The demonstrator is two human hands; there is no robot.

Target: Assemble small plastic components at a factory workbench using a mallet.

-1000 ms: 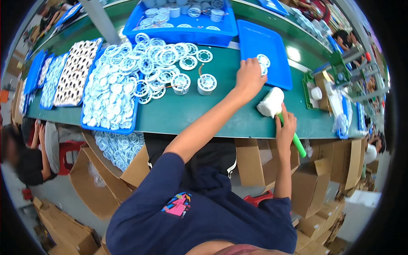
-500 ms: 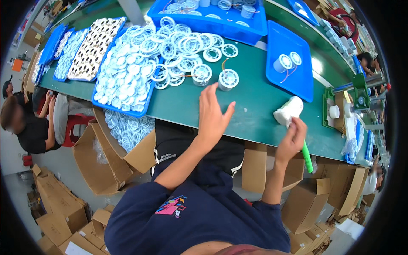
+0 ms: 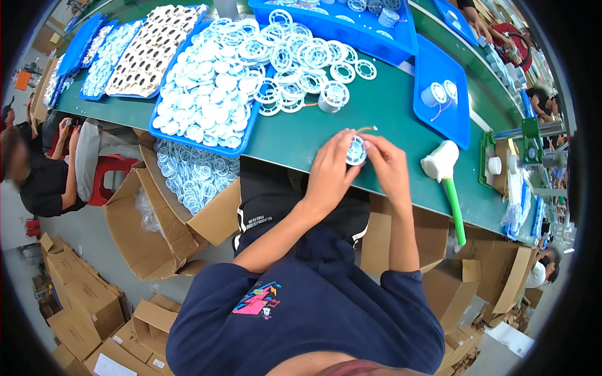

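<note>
Near the front edge of the green table I hold a white round motor-like part (image 3: 356, 150) with a spoked end face; a thin wire lead sticks out behind it. My left hand (image 3: 330, 168) is closed around its left side. On its right side, the fingers of my right hand (image 3: 391, 168) are closed on the rim. A second part of the same kind (image 3: 333, 95) stands beyond my left hand, beside the heap of white spoked rings (image 3: 316, 55). To the right lies a mallet (image 3: 453, 207) with a white head and green handle, touched by neither hand.
A blue tray (image 3: 248, 141) heaped with white discs (image 3: 204, 88) stands at left. Two similar parts sit in another blue tray (image 3: 461, 122) at right, near a green fixture (image 3: 486, 156). Open cardboard boxes (image 3: 141, 229) line the table's front. A co-worker (image 3: 47, 169) sits at far left.
My right hand has let go of the mallet, which now lies on the table, and moved left. Both hands now hold the nearer round part, brought toward the table's front edge.
</note>
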